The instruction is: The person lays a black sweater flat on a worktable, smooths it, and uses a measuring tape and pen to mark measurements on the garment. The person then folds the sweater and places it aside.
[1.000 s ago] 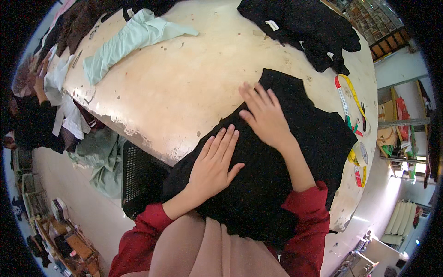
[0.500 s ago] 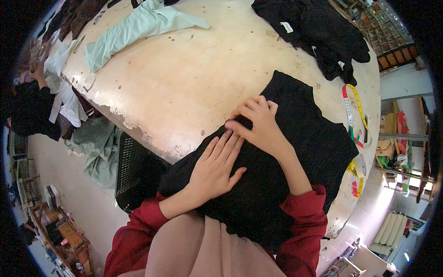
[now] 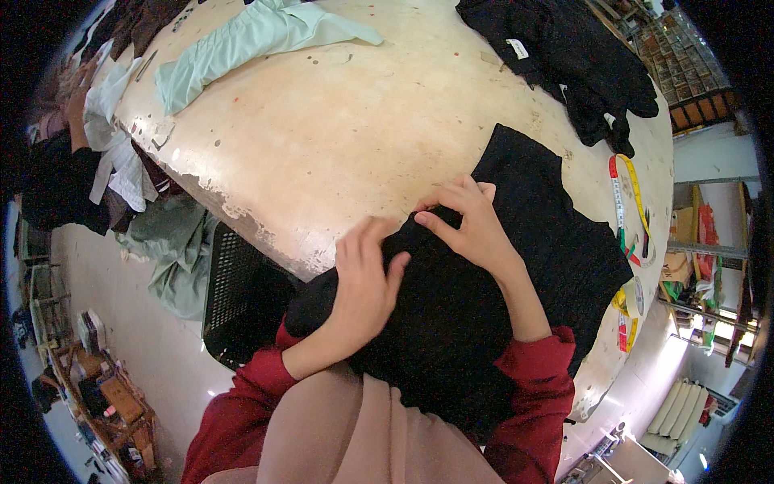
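Note:
A black garment (image 3: 459, 323) is spread over the near side of the table, its far edge running between my two hands. My right hand (image 3: 472, 230) pinches that edge, with the thumb on top and the fingers curled at the far side. Just left of it, my left hand (image 3: 359, 282) is bent over the same edge. Cloth lies between its thumb and fingers, and its fingertips are slightly blurred.
A pale green cloth (image 3: 258, 44) and another black garment (image 3: 556, 52) lie at the table's far side. A tape measure (image 3: 618, 189) lies right. Below the left table edge (image 3: 242, 222) stands a black crate (image 3: 234, 298). A person's arm (image 3: 78, 121) shows far left.
My left hand has drawn back to the left and curled from lying flat on the cloth to bending over its edge. The right hand keeps its pinch. The view has shifted slightly.

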`<state>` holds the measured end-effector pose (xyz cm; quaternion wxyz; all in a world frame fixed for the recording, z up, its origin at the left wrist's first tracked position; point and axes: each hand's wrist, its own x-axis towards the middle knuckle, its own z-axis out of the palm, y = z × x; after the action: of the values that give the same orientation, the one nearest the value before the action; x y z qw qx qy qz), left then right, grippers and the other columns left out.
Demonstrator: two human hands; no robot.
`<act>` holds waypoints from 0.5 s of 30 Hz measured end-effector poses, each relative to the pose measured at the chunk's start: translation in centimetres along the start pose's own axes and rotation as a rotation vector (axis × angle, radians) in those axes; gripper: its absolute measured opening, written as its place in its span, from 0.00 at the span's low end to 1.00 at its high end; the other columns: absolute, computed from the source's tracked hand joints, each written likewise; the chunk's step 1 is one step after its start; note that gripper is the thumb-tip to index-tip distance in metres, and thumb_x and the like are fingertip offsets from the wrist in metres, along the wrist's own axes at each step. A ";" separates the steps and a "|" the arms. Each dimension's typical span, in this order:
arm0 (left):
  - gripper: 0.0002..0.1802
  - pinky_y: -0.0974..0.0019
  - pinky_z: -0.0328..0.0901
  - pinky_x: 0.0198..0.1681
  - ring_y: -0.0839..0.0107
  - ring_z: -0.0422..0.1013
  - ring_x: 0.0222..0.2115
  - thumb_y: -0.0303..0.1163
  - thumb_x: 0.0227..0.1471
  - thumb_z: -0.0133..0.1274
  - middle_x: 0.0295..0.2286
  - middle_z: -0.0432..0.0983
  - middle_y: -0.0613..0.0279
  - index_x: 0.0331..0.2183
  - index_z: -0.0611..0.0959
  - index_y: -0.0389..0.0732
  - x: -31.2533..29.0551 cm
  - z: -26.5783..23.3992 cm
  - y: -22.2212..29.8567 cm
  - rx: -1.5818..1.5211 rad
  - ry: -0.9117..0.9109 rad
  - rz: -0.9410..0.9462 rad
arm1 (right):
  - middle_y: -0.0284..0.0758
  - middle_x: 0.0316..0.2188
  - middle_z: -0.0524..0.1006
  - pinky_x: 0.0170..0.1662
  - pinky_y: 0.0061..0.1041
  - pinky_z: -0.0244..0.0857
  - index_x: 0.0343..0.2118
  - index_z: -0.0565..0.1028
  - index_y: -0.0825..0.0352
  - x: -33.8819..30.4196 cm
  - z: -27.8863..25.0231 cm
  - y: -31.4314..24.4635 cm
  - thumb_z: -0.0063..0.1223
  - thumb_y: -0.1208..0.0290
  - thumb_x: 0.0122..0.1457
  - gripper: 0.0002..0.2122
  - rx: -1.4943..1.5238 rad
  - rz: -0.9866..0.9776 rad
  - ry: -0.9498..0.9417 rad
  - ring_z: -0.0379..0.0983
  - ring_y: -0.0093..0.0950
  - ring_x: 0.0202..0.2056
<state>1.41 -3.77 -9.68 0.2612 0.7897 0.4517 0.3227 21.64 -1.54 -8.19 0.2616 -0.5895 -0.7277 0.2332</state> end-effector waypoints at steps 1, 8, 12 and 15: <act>0.24 0.59 0.61 0.51 0.54 0.64 0.48 0.22 0.53 0.55 0.46 0.67 0.47 0.51 0.69 0.36 0.7 -0.5 0.0 -0.100 -0.012 -0.101 | 0.24 0.34 0.79 0.49 0.32 0.48 0.32 0.80 0.56 -0.1 -0.1 0.0 0.60 0.62 0.55 0.06 0.022 -0.004 -0.005 0.66 0.26 0.40; 0.08 0.66 0.68 0.36 0.63 0.74 0.29 0.22 0.46 0.61 0.29 0.79 0.61 0.32 0.81 0.38 1.7 -0.9 -0.9 -0.168 -0.025 0.028 | 0.23 0.33 0.80 0.52 0.28 0.47 0.33 0.79 0.57 -0.3 -1.1 0.4 0.61 0.67 0.54 0.05 0.237 0.060 -0.073 0.69 0.23 0.41; 0.12 0.65 0.68 0.35 0.64 0.73 0.32 0.19 0.40 0.62 0.31 0.78 0.62 0.31 0.81 0.39 0.9 -0.5 -1.6 -0.114 -0.016 0.255 | 0.23 0.34 0.81 0.52 0.27 0.46 0.38 0.74 0.59 -0.3 -0.5 1.1 0.61 0.68 0.54 0.10 0.339 0.079 -0.068 0.72 0.20 0.41; 0.12 0.65 0.67 0.36 0.63 0.72 0.33 0.19 0.40 0.62 0.32 0.77 0.62 0.32 0.80 0.39 0.6 -0.6 -1.7 -0.119 -0.044 0.293 | 0.26 0.34 0.81 0.54 0.28 0.44 0.39 0.70 0.60 -0.2 -0.9 0.3 0.60 0.71 0.56 0.11 0.311 0.101 -0.095 0.73 0.19 0.42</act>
<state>0.30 -2.38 -10.36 0.2675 0.8372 0.3058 0.3662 22.49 -1.65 -7.69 0.3030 -0.5661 -0.6638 0.3834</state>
